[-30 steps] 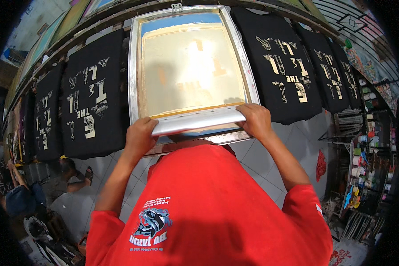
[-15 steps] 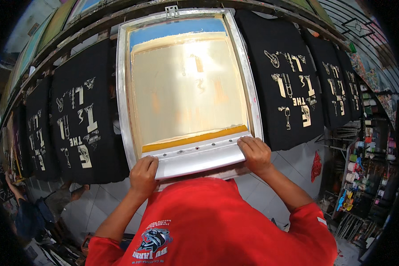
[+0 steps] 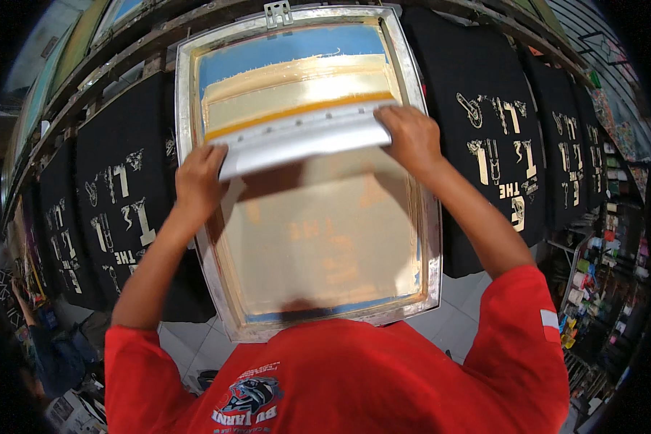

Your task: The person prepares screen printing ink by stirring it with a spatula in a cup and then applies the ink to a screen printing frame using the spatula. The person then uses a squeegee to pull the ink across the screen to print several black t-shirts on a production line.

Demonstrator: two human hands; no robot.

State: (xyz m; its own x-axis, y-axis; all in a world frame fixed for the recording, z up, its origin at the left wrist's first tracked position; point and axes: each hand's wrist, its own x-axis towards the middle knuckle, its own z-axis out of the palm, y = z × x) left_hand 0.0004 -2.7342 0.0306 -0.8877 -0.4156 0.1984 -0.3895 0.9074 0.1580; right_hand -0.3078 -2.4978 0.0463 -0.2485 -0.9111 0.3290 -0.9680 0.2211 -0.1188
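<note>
A wide squeegee (image 3: 304,142) with a silver metal holder and a yellow-orange blade lies across the upper part of a screen-printing frame (image 3: 430,253). My left hand (image 3: 199,181) grips its left end and my right hand (image 3: 412,136) grips its right end, fingers wrapped over the holder. Cream ink (image 3: 296,76) forms a thick band beyond the blade, below a blue strip of mesh (image 3: 289,49). Nearer me, the mesh (image 3: 318,246) is beige with faint lettering showing through. Whatever lies under the frame is hidden.
Black printed T-shirts hang over boards on both sides: one at the left (image 3: 123,181), one at the right (image 3: 484,145), with more beyond each. A metal hinge clamp (image 3: 278,14) sits at the frame's far edge. Shelves of containers (image 3: 600,253) stand at the far right. Another person (image 3: 54,354) is at lower left.
Both hands have moved away from me with the squeegee, from the near end of the screen to its upper part. The blade's yellow edge still points to the far side.
</note>
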